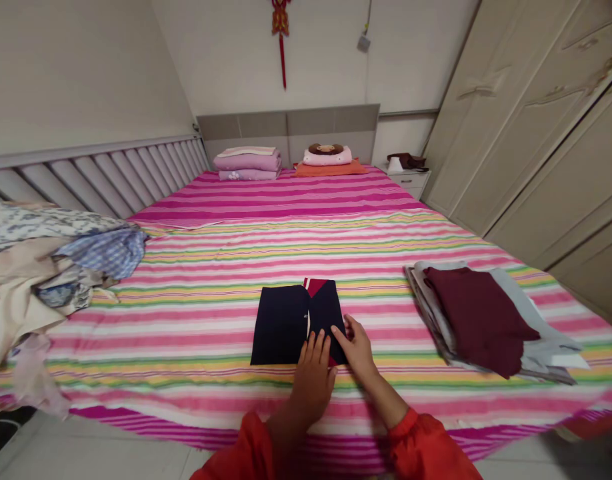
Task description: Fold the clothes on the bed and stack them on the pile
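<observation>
Item 1, as I read it from my remote station: a folded dark blue garment [281, 325] with a red collar patch, lying flat at the middle of the bed, directly ahead of my hands. Item 2: my left hand [312, 387], open and palm down, fingertips on the garment's lower edge. Item 3: my right hand [356, 348], also open, fingers resting on the garment's lower right corner; neither hand grips. Item 4: a striped pink bedsheet [186, 333] beneath the garment. Item 5: a folded stack of maroon and grey clothes [479, 320] at 3 o'clock, well apart from both hands. Item 6: a crumpled clothes heap [51, 260] at 9 o'clock. Item 7: folded pink bedding [247, 163] at 12 o'clock, by the headboard [286, 127]. Item 8: a wardrobe [536, 113] at 2 o'clock.
</observation>
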A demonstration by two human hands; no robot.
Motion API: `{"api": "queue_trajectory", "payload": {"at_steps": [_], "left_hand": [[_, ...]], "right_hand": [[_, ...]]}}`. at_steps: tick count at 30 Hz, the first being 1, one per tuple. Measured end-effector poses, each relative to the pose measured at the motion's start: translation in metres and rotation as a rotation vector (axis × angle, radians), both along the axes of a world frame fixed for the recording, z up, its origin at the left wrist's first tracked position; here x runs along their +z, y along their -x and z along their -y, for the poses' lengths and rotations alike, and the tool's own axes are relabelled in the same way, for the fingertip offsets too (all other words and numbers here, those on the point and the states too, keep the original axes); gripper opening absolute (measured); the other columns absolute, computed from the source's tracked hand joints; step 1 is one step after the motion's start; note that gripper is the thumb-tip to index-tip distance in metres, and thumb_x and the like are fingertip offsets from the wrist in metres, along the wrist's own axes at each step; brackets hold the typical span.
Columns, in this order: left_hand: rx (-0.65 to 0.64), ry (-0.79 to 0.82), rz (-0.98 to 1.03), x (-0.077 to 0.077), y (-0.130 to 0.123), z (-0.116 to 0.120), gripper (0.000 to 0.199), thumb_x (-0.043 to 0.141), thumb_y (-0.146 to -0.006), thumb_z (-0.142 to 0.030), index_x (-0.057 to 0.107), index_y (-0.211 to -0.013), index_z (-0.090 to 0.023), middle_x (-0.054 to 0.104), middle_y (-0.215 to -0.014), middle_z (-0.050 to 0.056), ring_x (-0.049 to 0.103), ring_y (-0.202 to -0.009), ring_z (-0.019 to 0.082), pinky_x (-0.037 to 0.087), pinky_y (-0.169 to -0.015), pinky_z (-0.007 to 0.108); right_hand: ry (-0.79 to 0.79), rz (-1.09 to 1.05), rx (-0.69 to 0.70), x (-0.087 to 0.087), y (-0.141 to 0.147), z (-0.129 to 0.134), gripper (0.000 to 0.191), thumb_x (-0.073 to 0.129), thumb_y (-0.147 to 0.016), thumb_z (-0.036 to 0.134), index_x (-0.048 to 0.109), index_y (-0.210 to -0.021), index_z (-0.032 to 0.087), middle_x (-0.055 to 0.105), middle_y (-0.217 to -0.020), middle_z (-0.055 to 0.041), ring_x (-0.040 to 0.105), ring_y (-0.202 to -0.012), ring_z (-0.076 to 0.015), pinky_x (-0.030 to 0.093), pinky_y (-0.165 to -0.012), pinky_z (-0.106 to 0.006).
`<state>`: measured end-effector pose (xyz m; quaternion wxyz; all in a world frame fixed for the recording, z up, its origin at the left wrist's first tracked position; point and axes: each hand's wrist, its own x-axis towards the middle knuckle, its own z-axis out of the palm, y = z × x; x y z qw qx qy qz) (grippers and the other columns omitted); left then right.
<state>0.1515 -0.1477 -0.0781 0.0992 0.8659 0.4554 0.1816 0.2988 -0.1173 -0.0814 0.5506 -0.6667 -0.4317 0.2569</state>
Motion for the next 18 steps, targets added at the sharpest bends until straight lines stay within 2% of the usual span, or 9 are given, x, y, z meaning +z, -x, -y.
{"api": "queue_trajectory", "payload": {"at_steps": [3,6,8,11,14,18], "left_hand": [[-0.031,0.007,0.137,0.001,0.022,-0.001,0.047,0.04,-0.095,-0.028,0.048,-0.14,-0.018,0.049,-0.147,0.011,0.042,-0.138,0.026,0.039,-0.111,0.048],[0.127,-0.067,0.3,0.013,0.046,-0.026,0.045,0.034,-0.097,-0.027,0.052,-0.136,-0.016,0.056,-0.14,0.013,0.049,-0.133,0.023,0.042,-0.11,0.044],[0.243,-0.116,0.332,0.022,0.058,-0.046,0.045,0.033,-0.097,-0.028,0.052,-0.136,-0.016,0.055,-0.141,0.014,0.045,-0.135,0.024,0.04,-0.111,0.046],[0.323,-0.092,0.199,0.03,0.062,-0.063,0.047,0.038,-0.096,-0.032,0.049,-0.141,-0.023,0.047,-0.149,0.01,0.036,-0.141,0.03,0.036,-0.111,0.054],[0.289,-0.05,0.013,0.026,0.053,-0.062,0.047,0.045,-0.094,-0.033,0.049,-0.141,-0.032,0.041,-0.154,0.005,0.03,-0.144,0.035,0.028,-0.112,0.063],[0.28,0.03,0.002,0.022,0.046,-0.059,0.046,0.045,-0.093,-0.029,0.052,-0.139,-0.031,0.04,-0.154,0.004,0.026,-0.145,0.034,0.022,-0.115,0.064]], "right_hand": [[0.028,0.145,-0.041,0.001,0.003,-0.004,0.067,0.072,-0.066,0.056,0.064,-0.117,0.014,0.068,-0.101,-0.0133,0.064,-0.094,-0.0288,0.052,-0.087,-0.044],[0.063,0.193,-0.038,0.001,0.004,-0.009,0.063,0.073,-0.064,0.051,0.064,-0.114,0.015,0.069,-0.106,-0.0146,0.064,-0.102,-0.0315,0.051,-0.091,-0.046],[0.094,0.157,-0.017,0.003,0.004,-0.012,0.059,0.072,-0.064,0.049,0.065,-0.111,0.016,0.071,-0.105,-0.013,0.065,-0.101,-0.0305,0.052,-0.089,-0.044],[0.137,0.013,0.037,0.008,0.003,-0.016,0.054,0.074,-0.06,0.044,0.066,-0.107,0.02,0.074,-0.102,-0.0082,0.069,-0.095,-0.0279,0.054,-0.085,-0.042],[0.142,-0.173,0.099,0.015,0.004,-0.02,0.049,0.076,-0.054,0.033,0.066,-0.1,0.022,0.076,-0.095,-0.0049,0.071,-0.088,-0.0271,0.056,-0.081,-0.041],[0.099,-0.26,0.166,0.028,0.008,-0.025,0.044,0.069,-0.054,0.025,0.066,-0.098,0.021,0.077,-0.09,-0.0043,0.072,-0.081,-0.0248,0.058,-0.073,-0.037]]}}
